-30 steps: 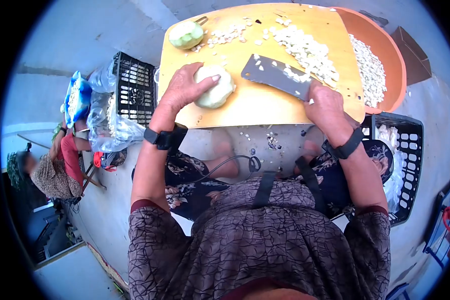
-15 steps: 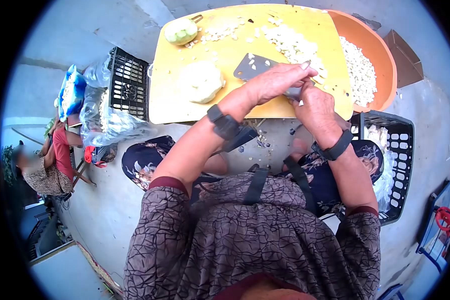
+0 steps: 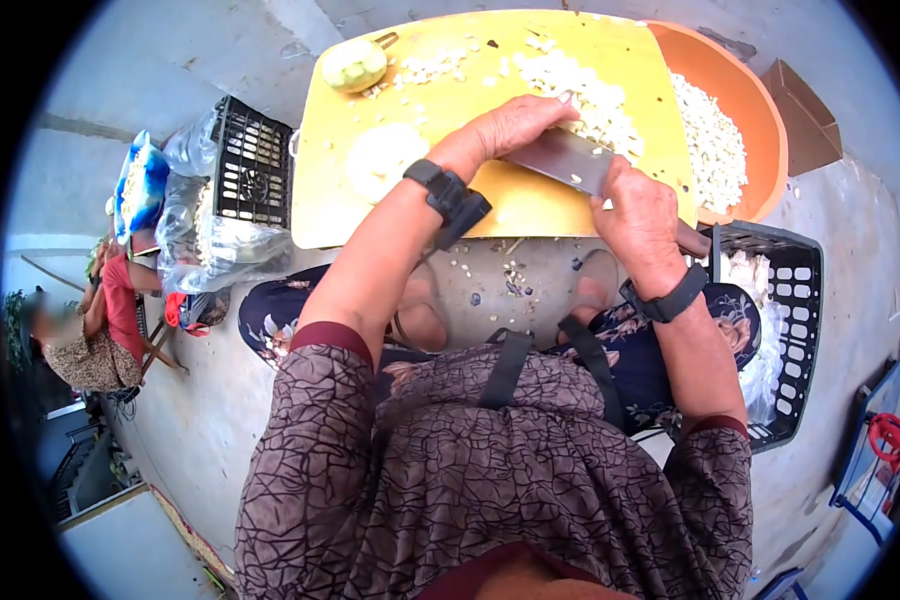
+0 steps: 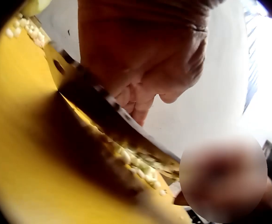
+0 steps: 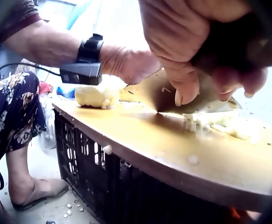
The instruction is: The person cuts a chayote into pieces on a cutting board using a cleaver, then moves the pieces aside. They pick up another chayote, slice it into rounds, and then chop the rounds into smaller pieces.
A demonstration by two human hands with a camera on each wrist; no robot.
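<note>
My right hand [image 3: 642, 215] grips the handle of a cleaver [image 3: 568, 162], its broad blade slanting over the yellow board [image 3: 450, 212]. My left hand [image 3: 515, 125] lies along the blade's far end, fingers extended; in the left wrist view the blade [image 4: 103, 107] partly hides those fingers. A few white bits cling to the metal. Just beyond lies a heap of diced white pieces [image 3: 595, 100]. A peeled pale round vegetable [image 5: 96, 95] rests on the board beside my left forearm. Another, pale green with a stem [image 3: 355, 66], sits at the far left corner.
An orange basin [image 3: 773, 125] of diced pieces stands against the board's right side, a cardboard box [image 3: 805, 115] behind it. Black crates stand left [image 3: 255, 165] and right [image 3: 805, 340]. Plastic bags [image 3: 185, 225] are at the left, where another person [image 3: 95, 340] sits farther off.
My left hand has left the peeled vegetable and come across to the cleaver, then slid leftward along its blade. The blade has turned more onto its edge, and fewer bits show on it.
</note>
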